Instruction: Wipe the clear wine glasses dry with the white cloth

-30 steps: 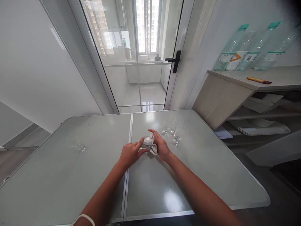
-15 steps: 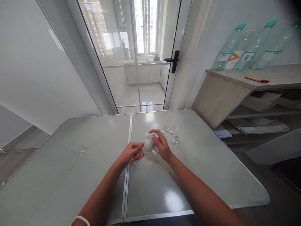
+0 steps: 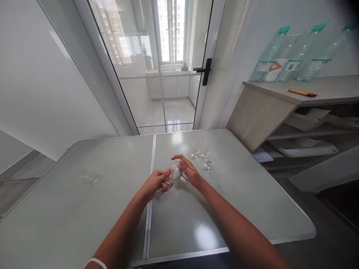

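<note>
On my remote feed I see the left hand (image 3: 157, 182) gripping a stemmed glass (image 3: 173, 178), the right hand (image 3: 193, 175) holding a white cloth (image 3: 184, 177) against it, three more glasses (image 3: 208, 167) on the table (image 3: 230, 201) nearby

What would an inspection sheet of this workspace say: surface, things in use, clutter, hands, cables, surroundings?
Surface: glossy pale table, seam running front to back.
Things in use: stemmed glass, white cloth at its bowl; three more glasses at right, at least one left-side glass, faintly visible.
Clutter: plastic bottles and yellow-red packet on the cabinet.
Hands: left hand grips the stemmed glass; right hand holds the white cloth.
Cables: nothing seen.
Surroundings: glazed door ahead.
</note>
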`<state>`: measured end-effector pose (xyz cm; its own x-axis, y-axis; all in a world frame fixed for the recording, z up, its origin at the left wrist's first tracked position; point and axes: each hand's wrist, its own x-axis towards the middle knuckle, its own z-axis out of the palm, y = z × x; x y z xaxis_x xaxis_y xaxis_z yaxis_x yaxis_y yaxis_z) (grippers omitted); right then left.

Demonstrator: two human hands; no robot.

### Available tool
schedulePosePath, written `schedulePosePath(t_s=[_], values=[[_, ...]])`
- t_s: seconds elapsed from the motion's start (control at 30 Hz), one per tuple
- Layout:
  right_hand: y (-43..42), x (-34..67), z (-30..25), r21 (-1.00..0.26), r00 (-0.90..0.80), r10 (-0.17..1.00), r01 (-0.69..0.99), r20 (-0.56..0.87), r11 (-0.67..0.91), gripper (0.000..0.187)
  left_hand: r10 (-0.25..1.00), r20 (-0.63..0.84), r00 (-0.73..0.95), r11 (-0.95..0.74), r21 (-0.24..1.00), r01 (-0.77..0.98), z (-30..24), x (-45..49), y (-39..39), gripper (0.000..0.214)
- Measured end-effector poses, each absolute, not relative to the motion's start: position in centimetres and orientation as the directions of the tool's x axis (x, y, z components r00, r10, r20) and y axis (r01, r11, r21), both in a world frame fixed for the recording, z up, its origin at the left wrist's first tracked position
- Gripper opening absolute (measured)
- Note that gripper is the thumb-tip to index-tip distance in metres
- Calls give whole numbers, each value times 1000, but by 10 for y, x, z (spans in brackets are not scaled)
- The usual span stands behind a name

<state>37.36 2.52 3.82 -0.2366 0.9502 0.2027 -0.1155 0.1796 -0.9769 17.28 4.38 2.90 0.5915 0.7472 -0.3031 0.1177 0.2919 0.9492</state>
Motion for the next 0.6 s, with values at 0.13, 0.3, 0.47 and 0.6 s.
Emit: schedulePosePath(t_s=[0.13, 0.3, 0.47, 0.6], values=[[25, 378, 31, -951, -204, 930, -40, 307, 305, 45, 508, -490, 708, 647, 760, 61, 28, 165, 51, 61], [28, 377, 32, -953, -175, 941, 44, 288, 300, 49, 806, -279, 522, 231, 960, 157, 27, 169, 45, 63], [31, 372, 41, -983, -203, 977, -181, 71, 34, 51, 945, 150, 291, -300, 752, 587, 19, 178, 35, 58], [28, 373, 46, -987, -229, 965, -119, 130, 105, 51, 936, -28, 350, -115, 917, 383, 20, 180, 37, 50]])
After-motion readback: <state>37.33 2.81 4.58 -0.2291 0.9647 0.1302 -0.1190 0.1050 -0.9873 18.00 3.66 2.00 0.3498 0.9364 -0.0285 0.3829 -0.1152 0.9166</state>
